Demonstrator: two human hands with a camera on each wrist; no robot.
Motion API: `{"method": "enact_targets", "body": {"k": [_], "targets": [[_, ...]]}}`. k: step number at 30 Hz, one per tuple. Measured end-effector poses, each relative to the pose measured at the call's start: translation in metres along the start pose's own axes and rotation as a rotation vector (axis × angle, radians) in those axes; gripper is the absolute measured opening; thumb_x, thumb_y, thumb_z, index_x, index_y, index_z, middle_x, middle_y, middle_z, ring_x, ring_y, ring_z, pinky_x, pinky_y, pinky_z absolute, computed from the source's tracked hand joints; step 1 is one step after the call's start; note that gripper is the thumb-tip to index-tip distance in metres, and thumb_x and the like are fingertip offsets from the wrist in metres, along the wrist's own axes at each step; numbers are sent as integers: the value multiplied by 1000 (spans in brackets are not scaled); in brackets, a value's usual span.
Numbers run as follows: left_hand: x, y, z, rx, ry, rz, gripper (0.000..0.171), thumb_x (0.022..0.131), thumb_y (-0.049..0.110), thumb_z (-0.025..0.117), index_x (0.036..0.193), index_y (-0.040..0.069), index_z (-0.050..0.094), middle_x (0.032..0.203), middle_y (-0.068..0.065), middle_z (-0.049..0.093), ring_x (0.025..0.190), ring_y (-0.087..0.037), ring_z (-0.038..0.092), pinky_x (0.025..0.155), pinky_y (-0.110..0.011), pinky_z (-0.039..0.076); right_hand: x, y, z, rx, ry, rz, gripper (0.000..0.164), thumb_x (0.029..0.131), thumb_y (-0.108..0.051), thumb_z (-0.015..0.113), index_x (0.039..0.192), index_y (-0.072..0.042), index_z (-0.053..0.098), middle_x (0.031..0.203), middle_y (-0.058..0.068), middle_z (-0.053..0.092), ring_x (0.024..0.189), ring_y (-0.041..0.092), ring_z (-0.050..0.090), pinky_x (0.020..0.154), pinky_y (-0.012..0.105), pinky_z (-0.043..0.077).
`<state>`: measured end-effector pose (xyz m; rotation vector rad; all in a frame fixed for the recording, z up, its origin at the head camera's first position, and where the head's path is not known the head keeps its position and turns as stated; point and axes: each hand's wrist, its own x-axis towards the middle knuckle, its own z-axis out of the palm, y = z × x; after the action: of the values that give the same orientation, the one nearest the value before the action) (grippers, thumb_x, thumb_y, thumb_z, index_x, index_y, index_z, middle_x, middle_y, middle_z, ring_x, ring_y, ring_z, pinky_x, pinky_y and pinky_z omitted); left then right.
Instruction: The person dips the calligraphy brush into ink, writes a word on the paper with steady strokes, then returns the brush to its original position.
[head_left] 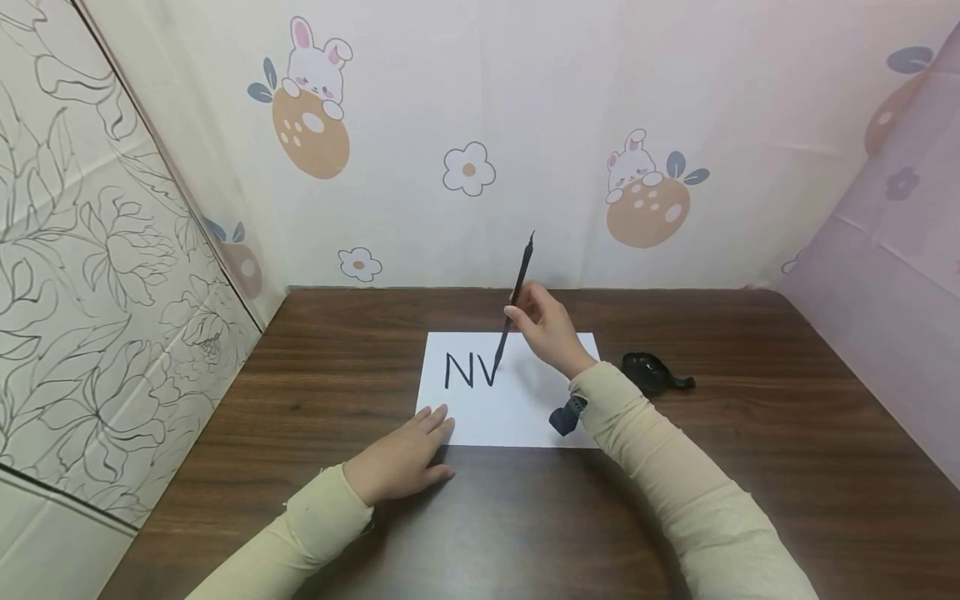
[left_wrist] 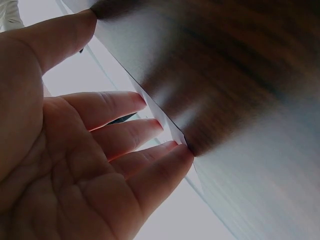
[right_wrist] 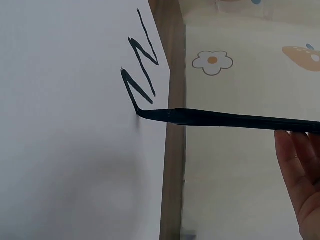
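My right hand pinches a dark writing brush partway up its handle, above a white sheet of paper. In the right wrist view the brush has its bent, black tip touching the paper, at the end of a wet-looking stroke. Black strokes forming an N and a V-like shape stand on the sheet's upper left. My left hand rests with straight fingers on the sheet's lower left corner, its thumb over the wood. The left wrist view shows the left palm and fingertips at the paper's edge.
A small black dish with a spout-like handle stands right of the paper, beside the right forearm. A dark wrist camera hangs below the right wrist. The brown wooden table meets a patterned wall covering at the back.
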<state>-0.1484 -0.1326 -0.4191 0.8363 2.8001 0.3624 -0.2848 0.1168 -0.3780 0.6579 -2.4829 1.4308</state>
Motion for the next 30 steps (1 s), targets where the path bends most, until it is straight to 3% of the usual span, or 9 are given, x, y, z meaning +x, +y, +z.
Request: {"method": "enact_targets", "body": {"k": [7, 13, 19, 30], "targets": [[0, 0, 0, 7, -3, 2, 66, 92, 33, 66, 143, -3, 45, 154, -22, 37, 143, -42, 34, 118, -51, 31, 4, 0, 0, -13, 11, 3, 20, 99, -21, 58, 111, -6, 52, 97, 11, 63, 80, 25, 65, 67, 34, 57], [0, 0, 0, 9, -6, -3, 66, 92, 33, 66, 143, -2, 45, 155, -22, 37, 143, -42, 34, 118, -51, 31, 6, 2, 0, -35, 29, -11, 22, 100, -23, 57, 113, -6, 52, 99, 11, 63, 84, 31, 63, 68, 34, 54], [0, 0, 0, 0, -9, -12, 66, 92, 33, 66, 144, -2, 45, 155, -21, 36, 144, -42, 33, 118, -51, 31, 7, 4, 1, -49, 46, -14, 20, 100, -22, 57, 113, -8, 52, 101, 11, 64, 86, 24, 62, 71, 33, 53], [0, 0, 0, 3, -7, -9, 66, 92, 34, 66, 144, -2, 45, 155, -22, 36, 143, -43, 33, 118, -51, 31, 8, 5, -1, -34, 60, -14, 19, 100, -23, 57, 111, -8, 52, 102, 11, 64, 89, 28, 64, 71, 35, 54]]}}
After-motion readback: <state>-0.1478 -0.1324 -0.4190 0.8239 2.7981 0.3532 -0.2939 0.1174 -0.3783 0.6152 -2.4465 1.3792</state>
